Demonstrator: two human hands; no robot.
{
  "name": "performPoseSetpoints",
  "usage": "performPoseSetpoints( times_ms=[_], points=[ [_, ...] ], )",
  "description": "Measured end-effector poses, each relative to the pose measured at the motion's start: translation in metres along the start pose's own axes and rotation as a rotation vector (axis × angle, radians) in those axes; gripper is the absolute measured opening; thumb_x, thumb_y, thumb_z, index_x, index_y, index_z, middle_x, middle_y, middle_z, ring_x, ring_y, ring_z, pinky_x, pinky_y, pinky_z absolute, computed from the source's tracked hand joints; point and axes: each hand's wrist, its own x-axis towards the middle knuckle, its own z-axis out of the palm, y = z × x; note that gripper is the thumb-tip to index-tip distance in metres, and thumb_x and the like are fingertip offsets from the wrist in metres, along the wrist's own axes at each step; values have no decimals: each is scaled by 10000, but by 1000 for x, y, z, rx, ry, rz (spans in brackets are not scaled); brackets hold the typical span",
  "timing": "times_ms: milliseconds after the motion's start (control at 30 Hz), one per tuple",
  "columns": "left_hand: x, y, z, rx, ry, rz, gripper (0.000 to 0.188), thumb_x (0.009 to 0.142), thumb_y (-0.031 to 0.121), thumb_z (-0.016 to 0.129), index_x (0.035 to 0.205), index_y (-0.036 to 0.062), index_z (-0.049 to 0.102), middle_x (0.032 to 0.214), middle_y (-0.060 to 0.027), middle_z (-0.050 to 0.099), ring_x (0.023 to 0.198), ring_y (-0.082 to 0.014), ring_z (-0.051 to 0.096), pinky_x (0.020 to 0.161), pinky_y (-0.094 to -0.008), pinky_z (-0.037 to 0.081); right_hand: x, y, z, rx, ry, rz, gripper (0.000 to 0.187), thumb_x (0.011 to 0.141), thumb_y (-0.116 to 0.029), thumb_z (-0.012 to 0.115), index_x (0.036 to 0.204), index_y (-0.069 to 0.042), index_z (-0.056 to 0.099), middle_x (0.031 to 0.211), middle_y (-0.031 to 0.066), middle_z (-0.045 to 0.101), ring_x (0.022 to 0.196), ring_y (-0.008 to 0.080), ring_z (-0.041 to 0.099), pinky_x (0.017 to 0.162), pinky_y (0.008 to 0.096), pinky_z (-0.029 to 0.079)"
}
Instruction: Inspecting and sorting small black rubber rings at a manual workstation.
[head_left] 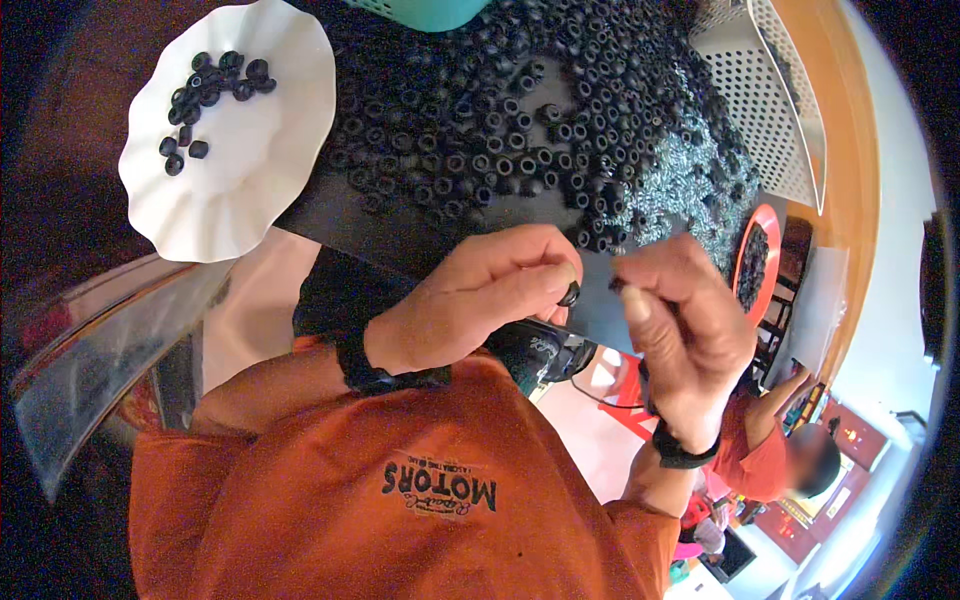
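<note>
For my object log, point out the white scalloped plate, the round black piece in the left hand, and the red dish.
White scalloped plate [250, 150]: head view, on bare inner face.
Round black piece [570, 295] in the left hand [475, 292]: head view, on exposed end.
Red dish [774, 250]: head view, on right rim.

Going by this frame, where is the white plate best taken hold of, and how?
Probably by its near rim, coming from the person's side, thumb above and fingers beneath: the white plate has a bare, wavy edge there, while the small black pieces lie farther in.
</note>
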Motion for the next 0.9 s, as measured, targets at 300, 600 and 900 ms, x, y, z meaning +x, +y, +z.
performPoseSetpoints(
  times_ms=[300,600,900],
  points=[
    [-1,-6,4,104,-13,70,199,973,174,413,930,47,561,848,-17,571,747,-70,473,688,-224,391,-36,19,13,-144,130,-154,206,749,6,718,931,-2,621,854,148,637,729,262,640,621,318,513],
    [-3,-2,9,189,-37,16,194,981,191,426,956,44,549,843,-17,551,758,-72,491,701,-232,416,-38,18,12,-131,101,-195,257,725,-21,743,947,-8,613,819,128,647,692,261,647,574,324,526],
    [0,-3,3,330,-94,121,283,997,259,419,906,20,541,822,-35,531,751,-108,506,699,-246,424,-37,14,14,-219,131,-238,213,719,-91,763,859,10,639,763,134,640,603,214,601,523,284,467]
  ],
)
